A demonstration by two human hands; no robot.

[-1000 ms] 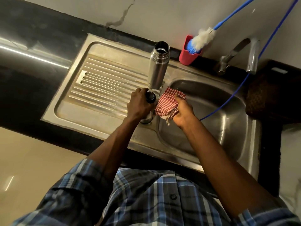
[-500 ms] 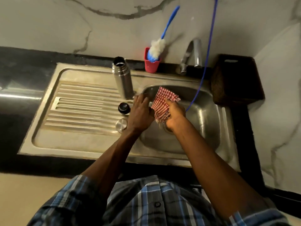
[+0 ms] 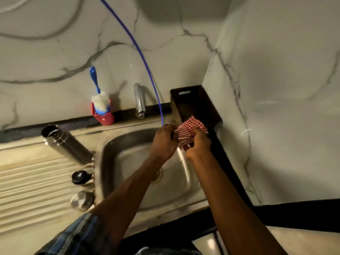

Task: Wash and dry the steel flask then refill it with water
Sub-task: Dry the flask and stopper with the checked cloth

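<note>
Beside sink (image 3: 128, 144), flask (image 3: 68, 144) stands well left of both cloth-holding hands (image 3: 163, 142).

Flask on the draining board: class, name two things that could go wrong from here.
1. The open flask stands at the sink edge; an elbow might knock it in.
2. The black cap and steel lid lie loose near that edge and could slip into the basin.
</note>
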